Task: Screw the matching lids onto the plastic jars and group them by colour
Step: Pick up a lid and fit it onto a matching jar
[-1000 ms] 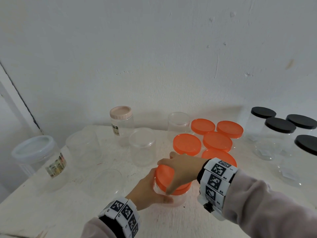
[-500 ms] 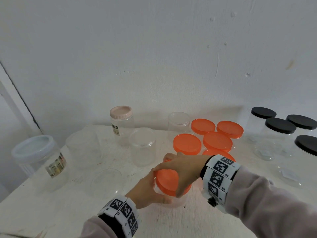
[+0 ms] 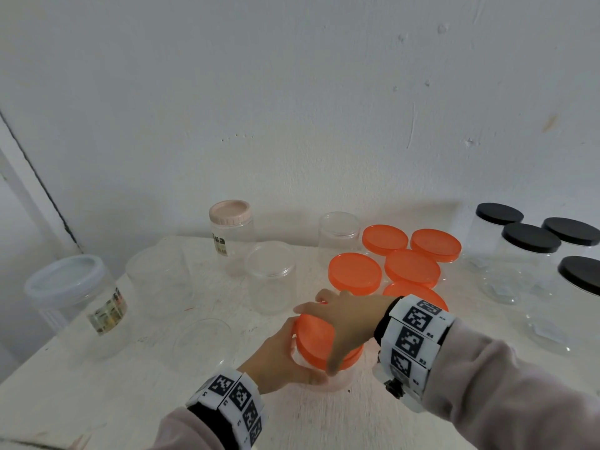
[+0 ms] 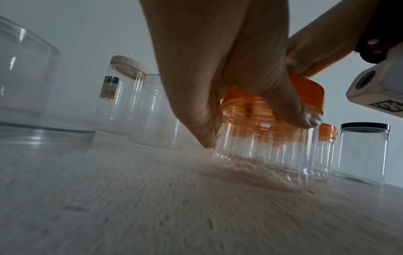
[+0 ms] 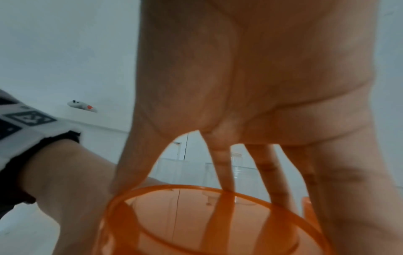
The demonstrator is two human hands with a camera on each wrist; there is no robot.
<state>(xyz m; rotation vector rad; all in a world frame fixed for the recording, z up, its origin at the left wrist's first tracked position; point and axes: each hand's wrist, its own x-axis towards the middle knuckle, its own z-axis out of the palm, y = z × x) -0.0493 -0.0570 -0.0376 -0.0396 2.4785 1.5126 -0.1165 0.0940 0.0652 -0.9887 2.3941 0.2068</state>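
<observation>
A clear plastic jar (image 3: 337,380) (image 4: 261,148) stands on the white table near the front middle. My left hand (image 3: 282,358) (image 4: 218,77) grips its side from the left. An orange lid (image 3: 315,336) (image 4: 305,93) (image 5: 207,215) sits tilted on the jar's mouth, and my right hand (image 3: 344,323) (image 5: 240,103) grips it from above with fingers spread round its rim. Behind, several jars with orange lids (image 3: 409,264) stand together. Several jars with black lids (image 3: 529,238) stand at the right.
A clear-lidded jar (image 3: 272,277) and an open clear jar (image 3: 337,232) stand behind my hands. A pink-lidded jar (image 3: 230,232) is near the wall. At the left are a large labelled jar (image 3: 74,297), a clear tub (image 3: 159,277) and a clear lid (image 3: 204,342).
My right hand has turned on the orange lid, wrist swinging right and fingers sweeping round the rim. The left hand keeps its hold on the jar.
</observation>
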